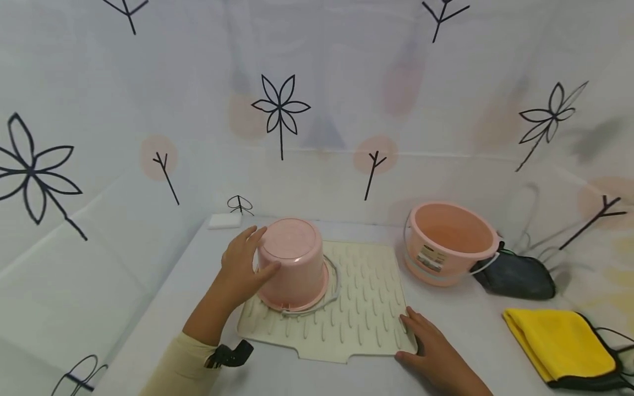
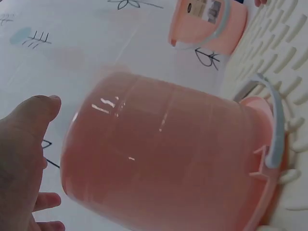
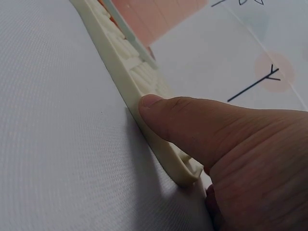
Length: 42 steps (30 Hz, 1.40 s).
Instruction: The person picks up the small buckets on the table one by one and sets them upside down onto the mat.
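An upside-down pink bucket (image 1: 292,269) stands on the left part of a cream ribbed draining board (image 1: 369,297). Its grey handle (image 2: 276,120) lies down around the rim. My left hand (image 1: 242,269) is spread beside the bucket's upper left side. In the left wrist view, a gap shows between thumb and bucket wall. At the board's near right corner, my right hand (image 1: 436,349) holds the edges, thumb at the front and fingertips along the right side. The right wrist view shows the thumb (image 3: 178,113) pressing the raised rim; the other fingers are mostly hidden there.
A second pink bucket (image 1: 451,242) stands upright at the back right, a dark pouch (image 1: 517,275) behind its right side. Nearer lies a folded yellow cloth (image 1: 562,341) with black edging. A small white block (image 1: 225,221) sits at the back left, near the patterned curtain.
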### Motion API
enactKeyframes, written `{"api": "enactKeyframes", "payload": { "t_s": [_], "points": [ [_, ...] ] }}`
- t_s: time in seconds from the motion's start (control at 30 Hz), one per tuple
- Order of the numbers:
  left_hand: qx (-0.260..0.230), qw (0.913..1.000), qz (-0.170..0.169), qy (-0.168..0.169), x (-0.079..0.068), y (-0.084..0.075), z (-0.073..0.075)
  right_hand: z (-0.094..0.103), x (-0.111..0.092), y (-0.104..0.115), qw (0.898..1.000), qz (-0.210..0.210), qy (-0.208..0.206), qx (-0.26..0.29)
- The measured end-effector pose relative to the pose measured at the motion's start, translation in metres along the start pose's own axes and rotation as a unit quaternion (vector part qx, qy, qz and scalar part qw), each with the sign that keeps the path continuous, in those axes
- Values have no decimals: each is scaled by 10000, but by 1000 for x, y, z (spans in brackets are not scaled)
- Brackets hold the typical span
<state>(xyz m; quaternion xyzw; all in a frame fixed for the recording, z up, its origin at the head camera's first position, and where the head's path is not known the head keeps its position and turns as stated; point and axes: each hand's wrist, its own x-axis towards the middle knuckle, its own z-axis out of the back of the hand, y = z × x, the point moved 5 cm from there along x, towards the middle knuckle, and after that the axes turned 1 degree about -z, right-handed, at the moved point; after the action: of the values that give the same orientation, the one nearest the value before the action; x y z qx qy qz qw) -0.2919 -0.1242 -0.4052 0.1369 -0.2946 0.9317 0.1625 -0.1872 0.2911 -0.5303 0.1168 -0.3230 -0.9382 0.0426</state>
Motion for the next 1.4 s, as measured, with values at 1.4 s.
{"api": "enactKeyframes", "payload": {
  "t_s": [1.4],
  "points": [
    [451,9828,830,1589,-97,87,-77,-1,5,0,9993,-359,125,-10]
  ]
}}
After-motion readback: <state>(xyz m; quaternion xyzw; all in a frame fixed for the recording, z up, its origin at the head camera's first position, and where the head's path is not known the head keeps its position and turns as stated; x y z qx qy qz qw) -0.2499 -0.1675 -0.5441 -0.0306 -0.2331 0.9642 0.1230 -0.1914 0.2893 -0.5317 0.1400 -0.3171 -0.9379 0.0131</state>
